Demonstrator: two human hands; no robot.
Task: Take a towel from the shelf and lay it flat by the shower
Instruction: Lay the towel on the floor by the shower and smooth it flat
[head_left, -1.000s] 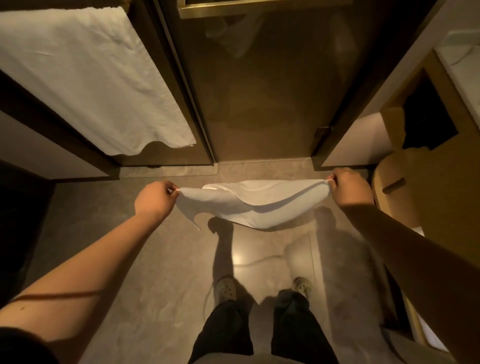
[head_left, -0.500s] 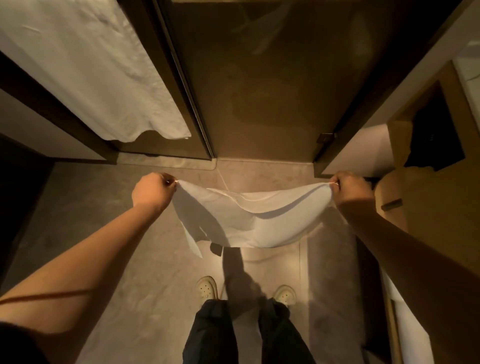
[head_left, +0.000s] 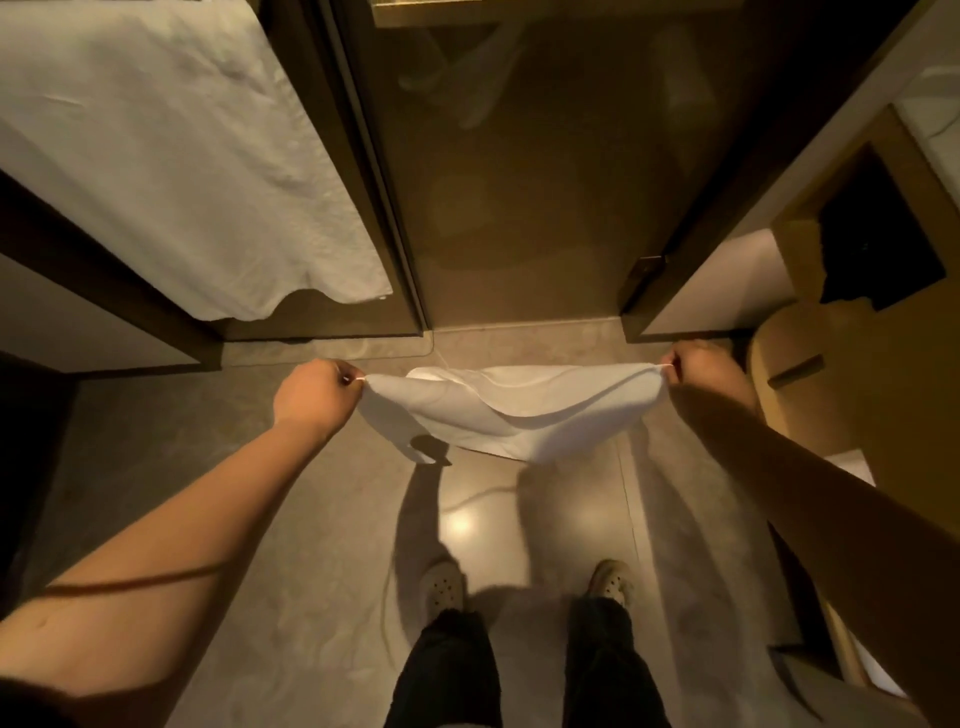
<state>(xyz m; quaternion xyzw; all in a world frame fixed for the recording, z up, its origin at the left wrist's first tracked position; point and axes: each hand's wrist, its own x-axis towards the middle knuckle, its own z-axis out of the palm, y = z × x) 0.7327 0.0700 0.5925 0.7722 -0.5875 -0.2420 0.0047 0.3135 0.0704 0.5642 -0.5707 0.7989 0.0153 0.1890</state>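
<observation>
A white towel (head_left: 506, 413) hangs stretched between my two hands above the tiled floor, in front of the glass shower door (head_left: 519, 182). My left hand (head_left: 317, 397) pinches its left corner and my right hand (head_left: 701, 369) pinches its right corner. The cloth sags in the middle and billows, and its lower edge hangs free above the floor. A loose corner dangles at the lower left. My feet (head_left: 444, 587) stand just behind it.
Another white towel (head_left: 171, 156) hangs on the left of the shower door. A wooden cabinet (head_left: 852, 374) with a dark open compartment stands at the right. The door sill (head_left: 519, 332) runs just beyond the held towel. Grey floor tiles (head_left: 234, 519) spread around my feet.
The towel swung out wide and low half a second ago, and now it has drawn back up into a shallower sag. Both hands keep their grip on the corners.
</observation>
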